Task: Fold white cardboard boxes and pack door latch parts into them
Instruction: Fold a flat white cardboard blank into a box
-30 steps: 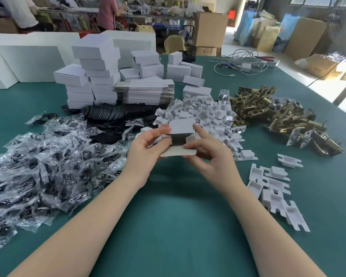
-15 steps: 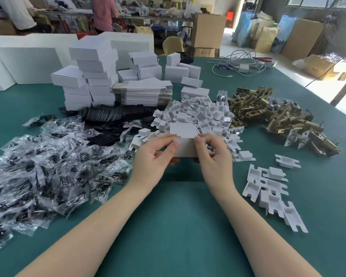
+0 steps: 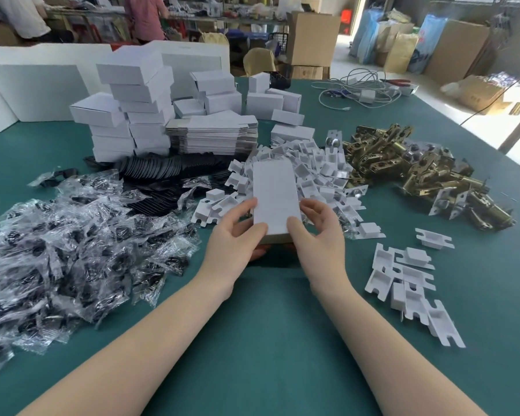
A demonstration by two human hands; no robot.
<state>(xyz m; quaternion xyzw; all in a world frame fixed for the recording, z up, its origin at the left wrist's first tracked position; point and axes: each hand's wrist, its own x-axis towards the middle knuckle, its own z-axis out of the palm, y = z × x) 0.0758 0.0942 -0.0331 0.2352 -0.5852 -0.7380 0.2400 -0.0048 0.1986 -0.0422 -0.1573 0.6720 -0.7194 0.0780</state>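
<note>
Both the left hand (image 3: 234, 238) and right hand (image 3: 320, 232) grip one closed white box (image 3: 275, 199).

Green counter (image 3: 267, 340). On it, far left: stacked closed white boxes (image 3: 132, 115), with a stack of flat box blanks (image 3: 213, 135) just beside them. Before these, black plates (image 3: 168, 169) in a row. Left: a heap of clear bagged parts (image 3: 72, 244). Centre: a pile of white inserts (image 3: 309, 172); more inserts (image 3: 409, 283) lie loose at right. Right: a heap of brass latches (image 3: 427, 169). Far edge: coiled cables (image 3: 360, 91).
</note>
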